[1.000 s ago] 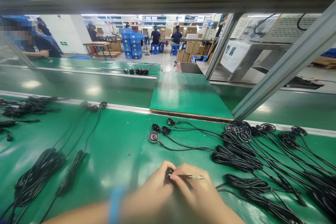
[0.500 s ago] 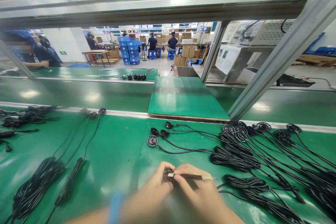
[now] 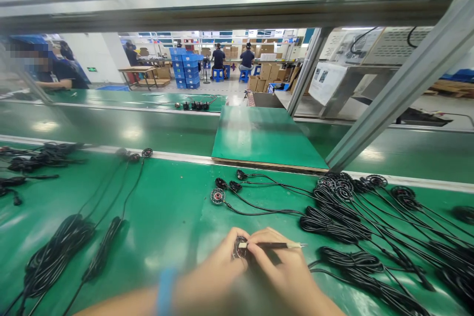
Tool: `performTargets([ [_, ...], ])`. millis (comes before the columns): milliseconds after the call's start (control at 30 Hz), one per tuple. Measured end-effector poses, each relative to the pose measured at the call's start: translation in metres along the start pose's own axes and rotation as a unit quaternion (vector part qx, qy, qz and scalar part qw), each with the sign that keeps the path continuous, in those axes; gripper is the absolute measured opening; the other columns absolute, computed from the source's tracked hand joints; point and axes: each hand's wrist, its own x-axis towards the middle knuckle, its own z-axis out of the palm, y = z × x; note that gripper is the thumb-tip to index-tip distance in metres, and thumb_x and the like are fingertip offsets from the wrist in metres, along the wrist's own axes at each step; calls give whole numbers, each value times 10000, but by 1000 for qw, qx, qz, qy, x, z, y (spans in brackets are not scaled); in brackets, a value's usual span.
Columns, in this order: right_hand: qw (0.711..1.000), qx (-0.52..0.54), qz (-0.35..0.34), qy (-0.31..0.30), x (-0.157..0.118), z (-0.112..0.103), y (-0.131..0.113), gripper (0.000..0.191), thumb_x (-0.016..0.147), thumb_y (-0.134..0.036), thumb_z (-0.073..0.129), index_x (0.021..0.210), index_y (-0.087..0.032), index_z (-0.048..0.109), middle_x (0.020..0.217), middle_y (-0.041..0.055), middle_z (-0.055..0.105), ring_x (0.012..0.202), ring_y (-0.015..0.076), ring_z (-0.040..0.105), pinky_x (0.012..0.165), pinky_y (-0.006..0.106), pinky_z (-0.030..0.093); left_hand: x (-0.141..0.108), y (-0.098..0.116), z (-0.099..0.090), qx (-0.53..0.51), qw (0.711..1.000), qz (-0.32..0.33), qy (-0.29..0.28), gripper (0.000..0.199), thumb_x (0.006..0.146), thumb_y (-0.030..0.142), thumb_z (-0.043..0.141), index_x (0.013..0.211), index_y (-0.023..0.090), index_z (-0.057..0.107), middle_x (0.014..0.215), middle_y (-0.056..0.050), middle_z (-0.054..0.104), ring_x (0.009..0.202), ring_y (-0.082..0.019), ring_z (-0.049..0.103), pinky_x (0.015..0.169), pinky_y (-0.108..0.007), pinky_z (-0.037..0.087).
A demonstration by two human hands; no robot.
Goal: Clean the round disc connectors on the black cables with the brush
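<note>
Near the front centre of the green bench, my left hand pinches a small round black part between thumb and fingers. My right hand grips a dark pen-like tool with a pale tip at its left, touching or just over the round part's face. The tool's thin far end sticks out to the right of the hand. Beyond both hands lies a black wheel-like part with a red centre, joined to a black cable, with several similar parts beside it. A blue band circles my left wrist.
Coiled black cables lie at the left, and more with round parts at the right. A raised green board stands behind the bench edge. A slanted metal post rises at the right. A person sits at the far left.
The view has shifted slightly, so the scene sits a little to the right. Both hands keep their grips; the round part's face looks slightly more turned.
</note>
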Motion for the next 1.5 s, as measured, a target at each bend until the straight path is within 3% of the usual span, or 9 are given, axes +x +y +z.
performTargets([
  [233,999,3,54,-9,0,4,-3,233,984,-280,516,814,-230,667,783,2,671,729,168,617,680,277,459,-2,10,6,32,999,14,18,247,889,326,550,1055,191,427,866,15,487,789,-139,453,698,-260,362],
  [467,998,-47,-35,-33,6,1,-2,199,993,-240,520,857,-226,665,782,5,643,747,178,557,710,315,436,4,-3,2,-9,999,15,27,226,869,247,537,1059,193,427,767,71,410,632,-85,343,655,-231,315],
  [633,997,-31,-49,41,4,-6,-5,130,976,-211,562,903,-238,666,806,-15,660,761,157,578,707,295,440,4,-4,1,18,998,35,39,241,839,181,496,1074,193,444,759,70,391,647,-92,344,667,-231,310],
  [700,996,-36,-49,62,3,-7,-6,128,974,-195,562,902,-237,660,803,-19,660,750,150,580,708,293,439,2,-1,2,30,998,26,39,246,844,205,491,1081,192,425,782,61,401,664,-99,362,667,-238,315],
  [900,989,-113,-90,39,-4,2,-5,176,969,-178,536,848,-211,659,768,0,655,672,159,546,676,315,410,-2,5,7,78,995,18,59,323,860,316,504,1129,191,375,967,-20,471,889,-174,447,753,-285,364],
  [1067,995,-92,-17,42,-5,10,-5,230,986,-209,509,821,-211,669,743,1,648,674,157,556,655,293,404,-2,9,10,91,993,20,66,284,866,327,485,1093,190,384,984,-39,491,988,-205,453,857,-322,377],
  [1167,998,-56,1,26,1,9,-5,281,996,-216,490,769,-209,655,723,-3,646,657,149,554,659,284,397,-2,12,10,89,994,19,62,240,850,290,488,1050,189,401,965,-36,505,976,-203,460,880,-331,383],
  [1367,992,-89,-73,-50,12,7,0,298,1007,-226,448,761,-190,611,699,13,596,666,164,516,663,295,371,0,7,9,88,994,43,55,154,853,230,479,1001,206,441,833,10,498,887,-177,499,819,-294,403],
  [1500,996,-56,-60,-15,11,-5,-1,266,1014,-247,468,797,-198,614,735,1,622,687,151,552,679,270,400,3,-5,5,60,996,36,56,240,824,205,497,1053,211,428,736,58,458,656,-115,455,667,-238,390],
])
